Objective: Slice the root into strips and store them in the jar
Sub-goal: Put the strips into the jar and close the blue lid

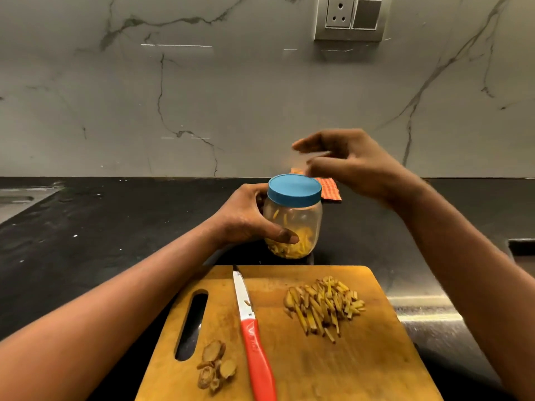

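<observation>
A clear plastic jar [301, 227] with a blue lid [294, 189] stands on the black counter just behind the wooden cutting board [362, 363]. Yellow root strips lie in its bottom. My left hand [246, 218] grips the jar's left side. My right hand [347, 163] hovers just above the lid, blurred, fingers apart and holding nothing. A pile of cut root strips [324, 305] lies on the board's right half. Several peeled root ends [215, 364] sit at the board's front left. A red-handled knife [250, 334] rests on the board between them.
An orange checked cloth [330, 189] lies behind the jar by the marble wall. A steel sink edge [20, 201] shows at far left. A steel hob edge [425, 308] runs along the board's right side. A wall socket [351, 17] sits above.
</observation>
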`<action>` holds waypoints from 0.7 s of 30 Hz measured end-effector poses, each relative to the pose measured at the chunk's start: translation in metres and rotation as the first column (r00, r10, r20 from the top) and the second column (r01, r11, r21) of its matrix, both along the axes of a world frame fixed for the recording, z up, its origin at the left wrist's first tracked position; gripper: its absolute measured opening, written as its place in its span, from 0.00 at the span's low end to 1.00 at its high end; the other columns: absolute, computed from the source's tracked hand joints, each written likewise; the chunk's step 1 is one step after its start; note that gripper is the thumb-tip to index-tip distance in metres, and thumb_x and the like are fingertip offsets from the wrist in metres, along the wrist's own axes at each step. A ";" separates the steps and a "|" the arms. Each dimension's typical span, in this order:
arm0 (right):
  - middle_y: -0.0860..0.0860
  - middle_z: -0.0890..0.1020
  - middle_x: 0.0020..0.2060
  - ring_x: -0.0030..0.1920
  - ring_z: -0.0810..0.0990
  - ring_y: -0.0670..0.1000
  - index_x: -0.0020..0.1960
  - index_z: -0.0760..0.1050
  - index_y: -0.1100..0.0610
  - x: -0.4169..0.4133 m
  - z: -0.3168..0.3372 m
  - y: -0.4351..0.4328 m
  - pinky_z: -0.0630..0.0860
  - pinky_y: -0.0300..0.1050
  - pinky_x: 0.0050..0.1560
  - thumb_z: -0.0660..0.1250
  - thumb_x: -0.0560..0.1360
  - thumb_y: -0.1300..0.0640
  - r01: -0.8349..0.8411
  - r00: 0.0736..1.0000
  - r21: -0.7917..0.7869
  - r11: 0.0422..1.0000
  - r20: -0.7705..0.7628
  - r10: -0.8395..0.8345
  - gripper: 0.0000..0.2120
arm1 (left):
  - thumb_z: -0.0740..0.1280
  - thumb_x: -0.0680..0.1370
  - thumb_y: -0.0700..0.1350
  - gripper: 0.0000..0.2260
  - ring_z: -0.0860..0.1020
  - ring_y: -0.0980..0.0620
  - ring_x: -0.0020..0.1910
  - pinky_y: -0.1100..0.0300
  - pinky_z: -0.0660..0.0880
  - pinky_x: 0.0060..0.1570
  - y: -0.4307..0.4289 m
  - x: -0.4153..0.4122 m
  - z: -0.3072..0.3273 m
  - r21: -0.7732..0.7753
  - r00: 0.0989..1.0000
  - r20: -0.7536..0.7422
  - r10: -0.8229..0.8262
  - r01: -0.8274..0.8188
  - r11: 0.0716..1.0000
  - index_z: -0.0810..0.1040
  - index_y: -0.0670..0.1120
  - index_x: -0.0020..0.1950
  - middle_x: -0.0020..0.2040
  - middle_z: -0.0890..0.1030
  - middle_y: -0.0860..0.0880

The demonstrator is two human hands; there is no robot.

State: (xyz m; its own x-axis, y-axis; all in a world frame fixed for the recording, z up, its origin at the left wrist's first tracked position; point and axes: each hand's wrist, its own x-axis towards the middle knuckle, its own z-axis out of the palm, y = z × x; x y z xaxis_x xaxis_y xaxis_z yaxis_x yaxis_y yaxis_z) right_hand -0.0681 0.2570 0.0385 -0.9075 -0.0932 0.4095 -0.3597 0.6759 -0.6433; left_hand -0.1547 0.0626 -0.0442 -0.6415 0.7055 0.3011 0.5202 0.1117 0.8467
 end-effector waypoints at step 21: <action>0.44 0.80 0.54 0.53 0.77 0.46 0.61 0.76 0.45 0.005 -0.008 -0.022 0.76 0.42 0.52 0.75 0.65 0.39 0.005 0.998 0.441 0.898 0.056 -0.032 0.27 | 0.80 0.60 0.49 0.30 0.81 0.51 0.57 0.52 0.78 0.59 0.004 0.002 -0.001 0.013 0.998 -0.011 -0.057 0.057 0.998 0.78 0.47 0.60 0.53 0.83 0.50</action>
State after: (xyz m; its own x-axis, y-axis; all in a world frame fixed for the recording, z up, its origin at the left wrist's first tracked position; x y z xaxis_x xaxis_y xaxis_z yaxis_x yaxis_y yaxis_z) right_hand -0.0635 0.2354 0.0306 -0.9324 -0.2341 0.2754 -0.3145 0.9010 -0.2987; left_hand -0.1531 0.0662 -0.0452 -0.5971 0.7370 0.3168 0.5340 0.0705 0.8425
